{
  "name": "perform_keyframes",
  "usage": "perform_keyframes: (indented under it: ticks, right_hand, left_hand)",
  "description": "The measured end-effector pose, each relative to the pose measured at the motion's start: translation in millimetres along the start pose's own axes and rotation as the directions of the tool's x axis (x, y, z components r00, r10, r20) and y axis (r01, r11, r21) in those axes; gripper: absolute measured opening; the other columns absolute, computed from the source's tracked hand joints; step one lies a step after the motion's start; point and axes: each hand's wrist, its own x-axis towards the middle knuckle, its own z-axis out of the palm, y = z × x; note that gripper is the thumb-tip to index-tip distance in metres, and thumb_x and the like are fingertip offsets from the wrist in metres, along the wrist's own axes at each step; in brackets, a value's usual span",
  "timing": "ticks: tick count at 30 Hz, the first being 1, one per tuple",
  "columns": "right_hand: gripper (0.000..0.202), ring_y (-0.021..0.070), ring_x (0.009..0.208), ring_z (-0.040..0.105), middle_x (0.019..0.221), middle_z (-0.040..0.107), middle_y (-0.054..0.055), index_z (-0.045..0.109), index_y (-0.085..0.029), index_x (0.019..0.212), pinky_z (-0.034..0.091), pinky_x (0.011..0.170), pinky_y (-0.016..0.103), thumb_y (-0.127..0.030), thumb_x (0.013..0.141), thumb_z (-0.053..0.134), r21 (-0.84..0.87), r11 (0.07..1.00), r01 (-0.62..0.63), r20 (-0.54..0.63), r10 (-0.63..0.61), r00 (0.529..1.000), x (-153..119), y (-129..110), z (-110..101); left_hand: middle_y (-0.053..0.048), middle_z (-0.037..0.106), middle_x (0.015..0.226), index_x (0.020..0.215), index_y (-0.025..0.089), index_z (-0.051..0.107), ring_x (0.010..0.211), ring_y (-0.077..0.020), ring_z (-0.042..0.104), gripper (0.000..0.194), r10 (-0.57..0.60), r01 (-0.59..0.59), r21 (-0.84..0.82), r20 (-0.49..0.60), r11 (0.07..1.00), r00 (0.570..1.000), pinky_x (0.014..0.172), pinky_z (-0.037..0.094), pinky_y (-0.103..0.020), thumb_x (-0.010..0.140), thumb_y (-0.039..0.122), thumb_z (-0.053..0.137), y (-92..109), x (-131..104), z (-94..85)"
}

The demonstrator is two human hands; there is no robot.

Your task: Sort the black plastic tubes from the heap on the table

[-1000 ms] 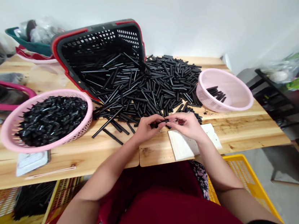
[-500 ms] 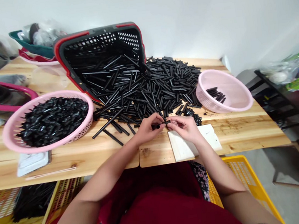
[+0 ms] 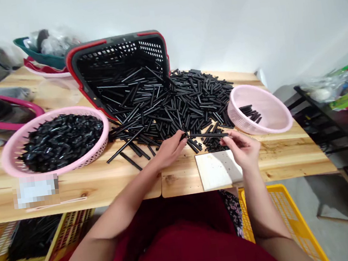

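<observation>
My right hand [image 3: 244, 149] pinches the end of a slim black tube [image 3: 208, 135], which lies level and points left toward my other hand. At the front edge of the pile of black tubes [image 3: 201, 95] is my left hand [image 3: 171, 150], its fingers curled together. Something dark shows at those fingertips, too small and covered to name. A white board [image 3: 218, 169] lies on the table just below my right hand. Short black pieces [image 3: 215, 143] are heaped behind that board, beneath the held tube.
A grey and red basket [image 3: 118, 39] lies tipped, spilling tubes. One pink basket [image 3: 9, 157] at left holds shiny black pieces; another pink basket [image 3: 274, 120] at right holds a few tubes. Yellow crates [image 3: 293, 213] stand below the wooden table [image 3: 294, 156].
My hands were together over a small black part and are now apart. The right has moved right and holds a tube stretched out; the left has shifted slightly left onto the pile's edge.
</observation>
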Motion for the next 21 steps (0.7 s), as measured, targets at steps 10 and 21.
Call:
perform_keyframes:
  ticks: [10, 21]
  right_hand:
    - [0.025, 0.0120, 0.067, 0.064, 0.082, 0.066, 0.006, 0.068, -0.013, 0.100, 0.057, 0.066, 0.024, -0.030, 0.081, 0.069, -0.042, 0.999, 0.014, 0.046, -0.012, 0.999, 4.0, -0.7, -10.7]
    - [0.023, 0.0129, 0.068, 0.066, 0.086, 0.066, 0.006, 0.070, -0.015, 0.101, 0.058, 0.065, 0.024, -0.023, 0.079, 0.070, -0.021, 0.997, 0.075, 0.011, -0.075, 0.997, 0.0, 7.6, -13.2]
  left_hand:
    - [-0.005, 0.060, 0.107, 0.130, 0.019, 0.053, 0.094, -0.0063, 0.056, 0.045, 0.190, -0.187, 0.044, -0.111, 0.981, 0.975, 0.084, 0.041, -0.017, 0.095, 0.041, 0.034, -9.8, 2.7, 3.8]
    - [-0.006, 0.060, 0.095, 0.133, 0.015, 0.052, 0.082, -0.0050, 0.052, 0.046, 0.253, -0.255, 0.000, -0.126, 0.967, 0.959, 0.076, 0.040, -0.016, 0.095, 0.037, 0.037, -10.6, 4.1, 3.5]
